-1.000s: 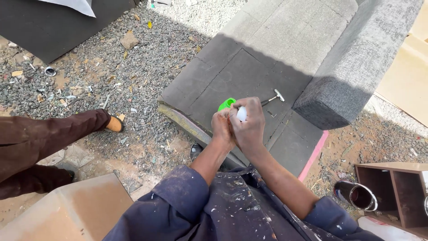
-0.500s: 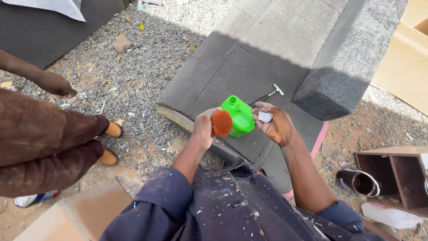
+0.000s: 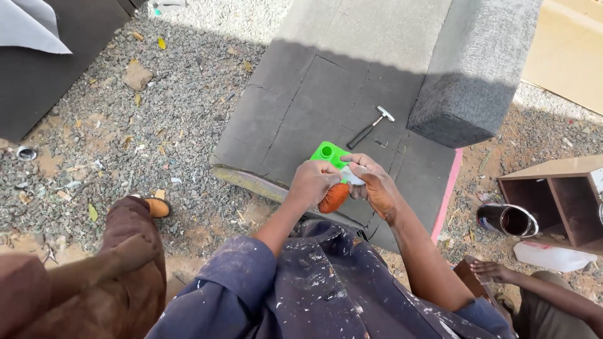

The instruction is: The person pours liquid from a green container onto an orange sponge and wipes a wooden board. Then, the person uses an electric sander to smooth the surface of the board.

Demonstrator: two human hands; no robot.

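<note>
Both hands meet over the near edge of a dark grey foam slab [image 3: 326,94] that lies on the gravel. The left hand [image 3: 312,182] is closed around the handle of a round brush with rust-orange bristles [image 3: 333,198], whose head pokes out just below the knuckles. The right hand [image 3: 375,186] pinches a small white cap [image 3: 355,179] between thumb and fingertips, touching the left hand. A bright green plastic jug [image 3: 330,154] sits on the slab just beyond the hands, partly hidden by them, its neck open. Farther right on the slab lies a small hammer with a black handle [image 3: 369,127], next to a grey fabric-covered cushion block [image 3: 474,69]. At the near right, an open tin can [image 3: 507,221] lies beside a brown wooden shelf unit [image 3: 556,198].
</note>
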